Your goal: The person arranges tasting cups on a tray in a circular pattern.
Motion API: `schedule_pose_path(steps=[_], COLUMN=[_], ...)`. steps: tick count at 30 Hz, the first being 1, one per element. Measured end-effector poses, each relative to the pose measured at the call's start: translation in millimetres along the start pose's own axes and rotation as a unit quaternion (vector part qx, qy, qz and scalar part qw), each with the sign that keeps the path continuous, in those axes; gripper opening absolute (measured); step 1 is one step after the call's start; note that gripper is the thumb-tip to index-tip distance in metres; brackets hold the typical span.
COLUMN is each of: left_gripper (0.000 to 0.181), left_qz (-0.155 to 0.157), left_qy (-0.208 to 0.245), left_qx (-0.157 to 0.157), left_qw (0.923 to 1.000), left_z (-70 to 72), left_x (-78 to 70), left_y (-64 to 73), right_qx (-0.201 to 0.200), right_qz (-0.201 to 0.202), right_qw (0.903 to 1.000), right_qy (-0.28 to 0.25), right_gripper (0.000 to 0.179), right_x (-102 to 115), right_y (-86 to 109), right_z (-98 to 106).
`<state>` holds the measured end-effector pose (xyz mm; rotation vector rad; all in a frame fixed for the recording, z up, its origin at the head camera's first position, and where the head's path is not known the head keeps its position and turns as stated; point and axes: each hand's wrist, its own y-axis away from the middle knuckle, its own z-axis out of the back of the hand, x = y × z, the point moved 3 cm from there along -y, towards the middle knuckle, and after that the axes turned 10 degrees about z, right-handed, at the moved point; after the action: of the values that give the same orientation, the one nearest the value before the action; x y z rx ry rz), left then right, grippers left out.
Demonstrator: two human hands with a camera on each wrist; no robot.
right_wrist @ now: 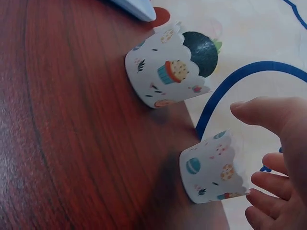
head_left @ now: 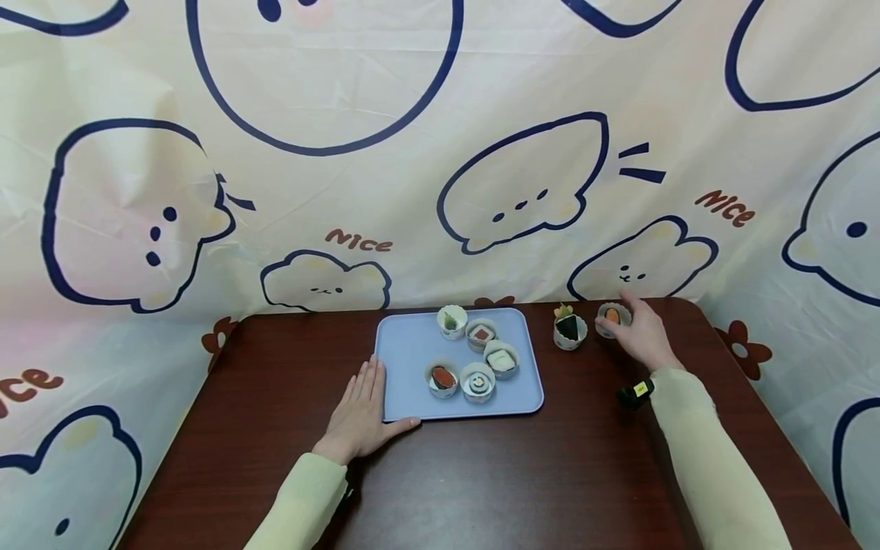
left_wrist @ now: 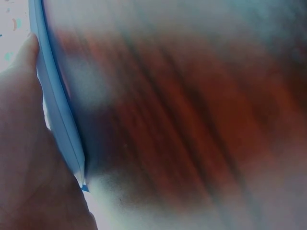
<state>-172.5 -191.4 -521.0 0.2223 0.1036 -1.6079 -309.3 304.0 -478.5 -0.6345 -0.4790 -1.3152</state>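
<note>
My left hand [head_left: 360, 416] lies flat with fingers straight at the near left corner of a light blue tray [head_left: 406, 359], its thumb along the front edge. Beyond the tray's right side, my right hand [head_left: 646, 336] reaches over a patterned paper baking cup [right_wrist: 211, 167] with an orange-topped piece in it. Thumb and fingers are spread around the rim, and the right wrist view shows the thumb apart from the cup. Just left of it stands another baking cup [right_wrist: 165, 72], holding a dark piece [head_left: 567, 327] with yellow-green on top.
On the tray are several baking cups with small sushi-like pieces, among them one with a red-orange top [head_left: 443, 376] and one with a white swirl [head_left: 477, 383]. The brown table [head_left: 522, 481] meets a cartoon-printed cloth [head_left: 412, 191] at the back and sides.
</note>
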Motion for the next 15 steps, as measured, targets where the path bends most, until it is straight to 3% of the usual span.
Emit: schedule_pose_path(steps=[10,15], left_gripper=[0.124,0.124], left_qz=[0.007,0.005], left_qy=[-0.006,0.003], left_qx=[0.020,0.011], left_qw=[0.9998,0.9999], left_z=[4.1,2.2], left_x=[-2.2,-0.8], left_y=[0.9,0.1], right_qx=[0.015,0.012], right_qz=[-0.023,-0.020], right_qw=[0.9996,0.9997], right_qy=[0.003,0.000], right_gripper=[0.091,0.090], right_x=[-9,-11], right_y=[-0.1,0.7], right_z=[-7,-10])
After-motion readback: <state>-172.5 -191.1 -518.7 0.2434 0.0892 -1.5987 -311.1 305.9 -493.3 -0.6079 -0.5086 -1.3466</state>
